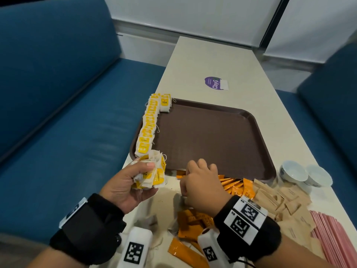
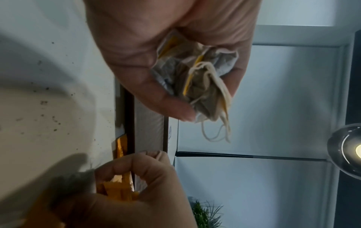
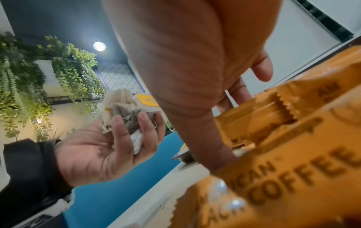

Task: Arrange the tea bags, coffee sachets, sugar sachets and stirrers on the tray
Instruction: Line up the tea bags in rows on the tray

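From the head camera, a brown tray (image 1: 212, 136) sat on the table (image 1: 202, 60). A row of tea bags (image 1: 148, 124) lined the tray's left edge. The left hand (image 1: 127, 182), just off the tray's near-left corner, clutched a bunch of tea bags (image 1: 152, 171). The right hand (image 1: 201, 182), fingers curled, reached into orange coffee sachets (image 1: 233, 186) by the tray's near edge. Brown sugar sachets (image 1: 280, 200) and pink stirrers (image 1: 332, 235) lay near the tray's near-right corner.

The left wrist camera showed fingers (image 2: 166, 98) curled round the bunch, strings dangling.

The right wrist camera showed the coffee sachets (image 3: 293, 154) close up; whether the right hand pinched one I could not tell.
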The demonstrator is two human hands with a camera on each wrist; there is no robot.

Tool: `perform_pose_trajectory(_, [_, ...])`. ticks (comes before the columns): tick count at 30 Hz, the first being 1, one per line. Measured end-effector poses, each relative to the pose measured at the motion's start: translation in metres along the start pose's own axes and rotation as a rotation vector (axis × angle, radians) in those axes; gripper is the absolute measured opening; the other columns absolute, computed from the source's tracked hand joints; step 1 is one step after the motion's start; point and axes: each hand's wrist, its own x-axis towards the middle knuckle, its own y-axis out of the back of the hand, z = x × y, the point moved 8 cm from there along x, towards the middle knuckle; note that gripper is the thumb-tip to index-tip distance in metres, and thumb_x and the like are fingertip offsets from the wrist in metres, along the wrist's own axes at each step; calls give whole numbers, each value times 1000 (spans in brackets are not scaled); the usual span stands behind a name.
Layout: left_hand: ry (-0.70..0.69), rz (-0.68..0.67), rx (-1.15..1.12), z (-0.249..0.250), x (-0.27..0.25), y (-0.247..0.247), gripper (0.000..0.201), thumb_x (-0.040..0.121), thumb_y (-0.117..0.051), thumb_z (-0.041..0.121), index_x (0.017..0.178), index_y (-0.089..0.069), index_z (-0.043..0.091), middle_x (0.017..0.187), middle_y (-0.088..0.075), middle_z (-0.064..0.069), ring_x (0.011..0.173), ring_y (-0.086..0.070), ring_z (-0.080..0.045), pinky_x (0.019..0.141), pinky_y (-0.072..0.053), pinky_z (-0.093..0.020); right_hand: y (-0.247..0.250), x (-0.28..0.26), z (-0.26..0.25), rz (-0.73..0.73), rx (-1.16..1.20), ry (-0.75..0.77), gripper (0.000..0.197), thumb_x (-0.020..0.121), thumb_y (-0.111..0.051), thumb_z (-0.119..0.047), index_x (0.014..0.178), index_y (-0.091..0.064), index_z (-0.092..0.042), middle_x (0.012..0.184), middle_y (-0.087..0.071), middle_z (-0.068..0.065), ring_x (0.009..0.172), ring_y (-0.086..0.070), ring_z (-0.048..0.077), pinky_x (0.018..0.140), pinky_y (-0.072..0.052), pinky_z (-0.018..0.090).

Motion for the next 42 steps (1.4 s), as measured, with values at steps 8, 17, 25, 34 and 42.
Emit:
perform_pose_trajectory(8, [57, -111, 138, -6, -6, -15, 53, 52, -70, 13, 104, -66, 18, 79, -71, -5, 57, -66, -17, 57, -54, -28, 48, -12, 44, 163, 657, -174, 13, 78, -70, -36, 72, -58, -34, 98, -53, -7, 96, -46, 12, 85, -39, 38])
perform_pose_trajectory(17, [107, -271, 281, -19, -10, -44, 69, 39, -76, 16, 107, -64, 17, 86, -72, -10, 66, -69, -23, 54, -57, -37, 57, -25, 29, 286, 1112, -93, 14, 79, -69, 1, 80, -63, -11, 79, -70, 7, 69, -66, 17, 64, -56, 27])
perform_pose_trajectory(25, [102, -242, 196, -27, -18, -47, 50, 46, -74, 6, 94, -64, 10, 71, -69, -12, 56, -67, -22, 50, -56, -35, 47, -28, 23, 345, 1077, -107, 12, 81, -69, -3, 79, -65, -14, 82, -69, 3, 75, -66, 15, 64, -54, 20])
perform_pose_trajectory(34, [-7, -159, 77, -9, -29, -22, 57, 37, -74, 12, 93, -65, 10, 68, -67, -9, 53, -64, -20, 51, -56, -31, 41, -30, 9, 339, 929, -57, 13, 93, -53, -24, 92, -66, -24, 93, -54, -7, 84, -52, 5, 75, -46, 22])
perform_pose_trajectory(42, [-65, -84, 29, 0, -37, -4, 57, 25, -82, 6, 81, -71, 11, 70, -68, -9, 55, -66, -20, 53, -57, -29, -12, -33, -50, -7, -49, 329, 22, 92, -51, -25, 111, -63, -22, 106, -58, 5, 100, -48, 26, 72, -24, 33])
